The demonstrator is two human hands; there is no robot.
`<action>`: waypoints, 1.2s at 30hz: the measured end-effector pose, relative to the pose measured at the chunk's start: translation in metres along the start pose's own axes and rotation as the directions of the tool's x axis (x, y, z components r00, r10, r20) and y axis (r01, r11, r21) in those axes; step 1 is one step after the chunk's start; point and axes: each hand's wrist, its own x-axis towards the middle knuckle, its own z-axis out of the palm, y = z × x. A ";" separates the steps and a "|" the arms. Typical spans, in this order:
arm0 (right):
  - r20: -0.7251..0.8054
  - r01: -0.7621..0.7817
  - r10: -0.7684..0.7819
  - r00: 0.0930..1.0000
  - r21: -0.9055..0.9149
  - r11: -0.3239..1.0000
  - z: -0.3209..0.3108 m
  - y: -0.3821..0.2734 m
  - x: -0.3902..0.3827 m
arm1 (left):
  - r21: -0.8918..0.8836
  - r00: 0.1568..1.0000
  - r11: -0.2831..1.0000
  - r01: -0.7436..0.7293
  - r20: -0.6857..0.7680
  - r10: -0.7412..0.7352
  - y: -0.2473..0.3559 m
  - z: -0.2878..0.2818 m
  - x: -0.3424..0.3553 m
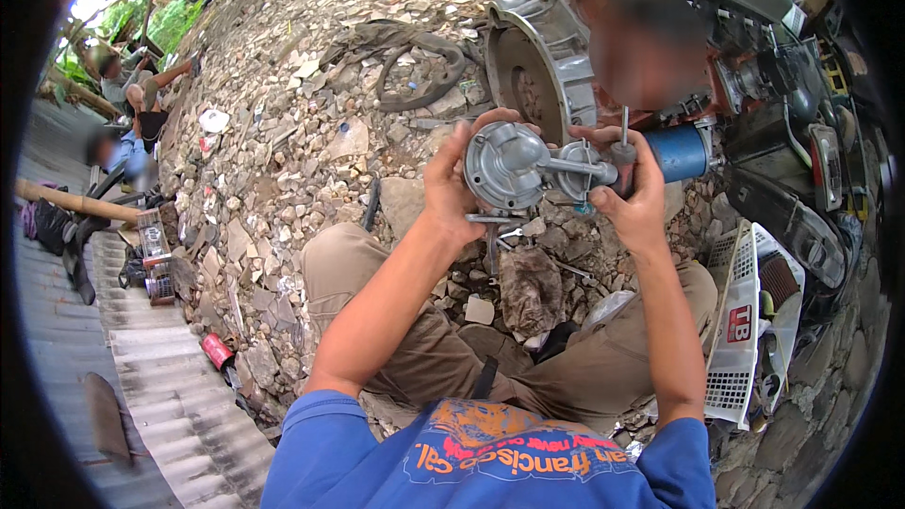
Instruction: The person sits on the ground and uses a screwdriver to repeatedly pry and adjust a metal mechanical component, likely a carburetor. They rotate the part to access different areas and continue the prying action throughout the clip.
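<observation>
Between my two hands is a grey cast-metal pump-like part (509, 167) with a round, bolted cover and a smaller round section joined to it by a short tube. My left hand (452, 179) wraps the round cover from the left side. The smaller end sits in my right hand (636, 190), with fingers behind and thumb in front. A thin upright metal rod (624, 123) rises beside my right fingers; whether it belongs to the part I cannot tell. Under my hands, a spanner (514, 235) and a crumpled dark brown rag (531, 290) lie on the stones between my legs.
Ahead stands an engine with an open grey bell housing (572, 71) and a blue cylinder (679, 153). A white plastic basket (731, 358) holding parts is at right. Black belt-like strips (429, 99) lie ahead. Corrugated sheets (170, 358) and a red can (217, 351) are left; two people sit far left.
</observation>
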 end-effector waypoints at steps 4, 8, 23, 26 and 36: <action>-0.042 -0.075 0.079 0.996 0.084 0.994 0.000 0.000 0.002 | -0.139 0.994 0.987 0.081 0.083 -0.070 -0.004 0.009 0.008; -0.179 -0.178 0.201 0.963 0.136 0.975 -0.008 0.001 0.005 | -0.062 0.991 0.995 0.082 -0.103 -0.088 0.000 0.028 0.010; -0.127 -0.341 0.474 0.871 0.537 0.772 -0.027 -0.009 0.004 | 0.089 0.993 0.990 -0.108 0.065 0.102 -0.005 0.051 0.001; -0.163 -0.345 0.493 0.855 0.530 0.775 -0.032 -0.030 -0.003 | 0.543 0.976 0.811 -0.219 0.128 0.178 -0.005 0.058 -0.002; -0.063 -0.429 0.525 0.849 0.496 0.755 -0.020 -0.017 -0.019 | 0.328 0.641 0.567 -0.755 0.192 0.743 -0.044 0.042 0.011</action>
